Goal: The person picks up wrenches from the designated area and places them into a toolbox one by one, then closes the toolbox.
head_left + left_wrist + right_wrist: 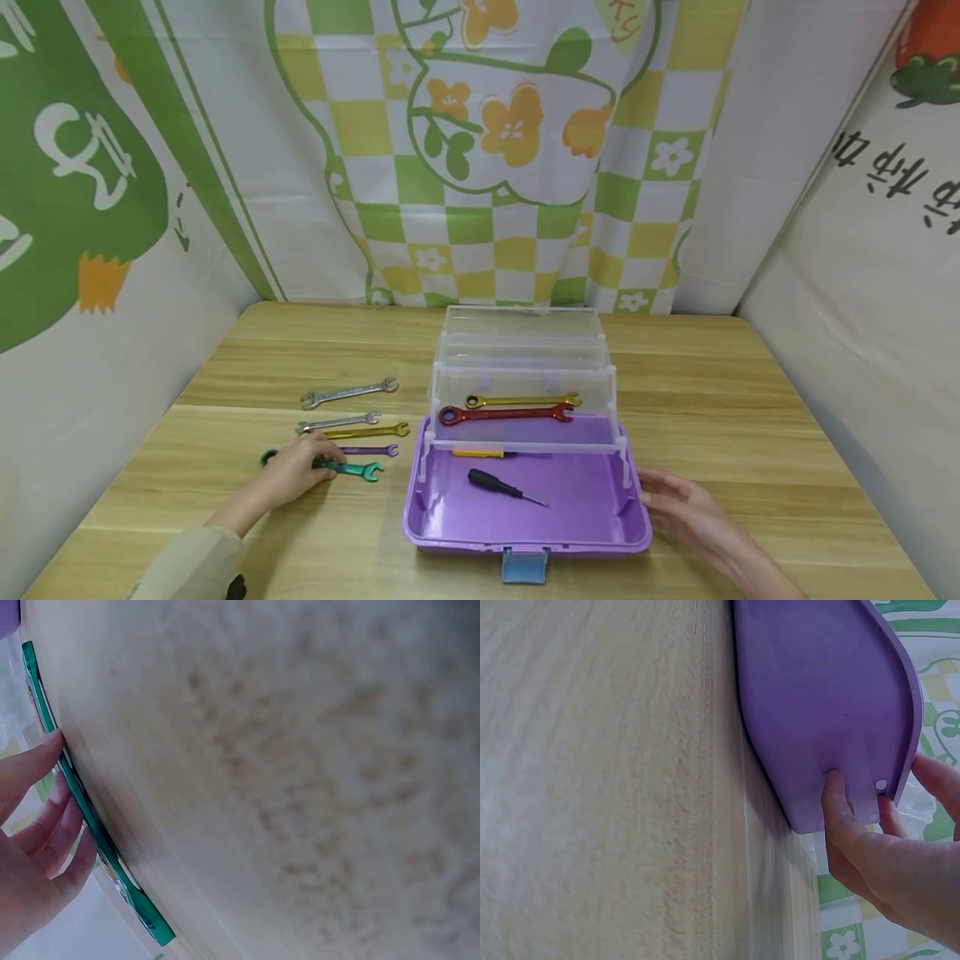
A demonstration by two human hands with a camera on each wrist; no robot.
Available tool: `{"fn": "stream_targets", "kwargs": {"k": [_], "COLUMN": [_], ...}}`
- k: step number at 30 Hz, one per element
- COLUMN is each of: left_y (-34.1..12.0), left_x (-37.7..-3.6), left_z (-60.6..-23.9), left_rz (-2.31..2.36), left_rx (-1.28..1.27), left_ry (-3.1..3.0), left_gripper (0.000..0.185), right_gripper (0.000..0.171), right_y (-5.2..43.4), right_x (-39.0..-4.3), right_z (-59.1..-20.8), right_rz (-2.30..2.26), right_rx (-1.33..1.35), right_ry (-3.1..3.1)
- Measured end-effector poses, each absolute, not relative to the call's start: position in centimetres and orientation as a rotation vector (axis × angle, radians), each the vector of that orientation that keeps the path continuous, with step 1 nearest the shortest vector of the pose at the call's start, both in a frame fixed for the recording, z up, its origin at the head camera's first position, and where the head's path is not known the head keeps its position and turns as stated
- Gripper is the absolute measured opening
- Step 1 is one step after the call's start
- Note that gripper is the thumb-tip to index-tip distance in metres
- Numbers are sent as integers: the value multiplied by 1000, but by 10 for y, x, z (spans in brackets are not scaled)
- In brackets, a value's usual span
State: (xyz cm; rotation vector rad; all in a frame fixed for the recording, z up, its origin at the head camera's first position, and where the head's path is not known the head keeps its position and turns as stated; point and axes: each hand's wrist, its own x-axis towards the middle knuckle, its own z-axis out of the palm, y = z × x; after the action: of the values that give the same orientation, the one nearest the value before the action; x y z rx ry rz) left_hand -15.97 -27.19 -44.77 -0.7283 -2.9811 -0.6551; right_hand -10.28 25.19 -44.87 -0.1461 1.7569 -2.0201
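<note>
My left hand [296, 468] pinches a green ratchet wrench [360, 469] lying at the front of a group of wrenches. Thumb and fingertips meet the edges of its shaft in the left wrist view, close to the wood. Just behind it lie a purple wrench [371, 451], a gold wrench [367, 432] and two silver wrenches, the rear one [348, 392] set apart. My right hand [686, 504] rests its fingertips on the outer right wall of a purple toolbox [817, 697], thumb at the rim, fingers loosely extended.
The toolbox stands open, its clear tiered trays [525, 350] raised at the back. A red wrench [510, 413] and a smaller gold wrench [525, 400] lie in a tray. A black screwdriver [498, 483] and a yellow-handled tool [480, 453] are inside the box. A blue latch [524, 567] hangs in front.
</note>
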Motion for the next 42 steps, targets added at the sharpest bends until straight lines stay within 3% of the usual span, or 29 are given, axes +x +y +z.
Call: {"fn": "stream_targets", "kwargs": {"k": [9,28,42], "left_y": [-274,-275,-276], "left_x": [-163,-158,-157], "left_z": [-448,-447,-448], "left_rz": [-738,-770,-810], "left_rx": [-750,-685,-717], "left_ry": [-3007,-2998,-2970], "left_gripper": [13,18,20], "right_gripper": [33,55,57], "right_y": [253,252,252], "right_x": [-104,-103,-103], "right_z": [-451,-448,-448], "right_rz": [-2089,-1999,-1998], "right_rx": [-212,-135,-134], "right_ry": [1640,1782,1785]}}
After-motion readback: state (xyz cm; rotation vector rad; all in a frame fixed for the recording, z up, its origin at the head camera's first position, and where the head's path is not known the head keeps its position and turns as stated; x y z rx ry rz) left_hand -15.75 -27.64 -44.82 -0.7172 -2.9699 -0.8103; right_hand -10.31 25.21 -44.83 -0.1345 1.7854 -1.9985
